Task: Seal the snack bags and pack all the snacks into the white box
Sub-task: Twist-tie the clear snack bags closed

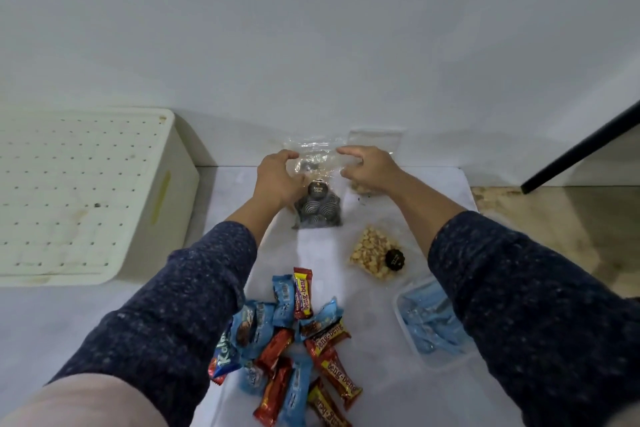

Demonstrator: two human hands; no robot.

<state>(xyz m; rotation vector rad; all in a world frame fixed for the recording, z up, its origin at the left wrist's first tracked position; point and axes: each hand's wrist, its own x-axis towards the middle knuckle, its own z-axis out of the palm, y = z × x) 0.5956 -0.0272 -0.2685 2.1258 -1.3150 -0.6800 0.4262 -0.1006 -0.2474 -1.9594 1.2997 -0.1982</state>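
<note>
Nearest the camera, bottom centre of the frame: heap of wrapped snack bars (294, 347), blue, red and yellow wrappers, overlapping on a white sheet (363, 388).

Lower right, beside the heap: clear tub (408, 329) holding blue sachets, partly hidden under the right sleeve.

Right of centre: clear bag of pale nuts (370, 255) with a round black label, lying flat on the sheet, apart from both hands.

Both forearms: dark speckled sleeves, reaching forward from the lower corners and converging toward the middle of the frame.

Centre: clear bag of dark striped cookies (317, 206) with a round black label. Its lower, filled part rests on the sheet; its empty upper part rises between the hands.

Left hand (277, 177): palm down, fingers curled round the left edge of the bag's upper part, gripping it.

Right hand (367, 168): palm down, fingers curled and pinching the right edge of the same upper part. Whether the bag's mouth is closed cannot be told; the plastic is crumpled and blurred.

Under the right hand: a further patch of pale snack, mostly hidden.

Left side, mid-frame: white box (93, 198), lid with rows of small holes in place, well apart from the hands.

Far field: plain white wall (311, 28).
</note>
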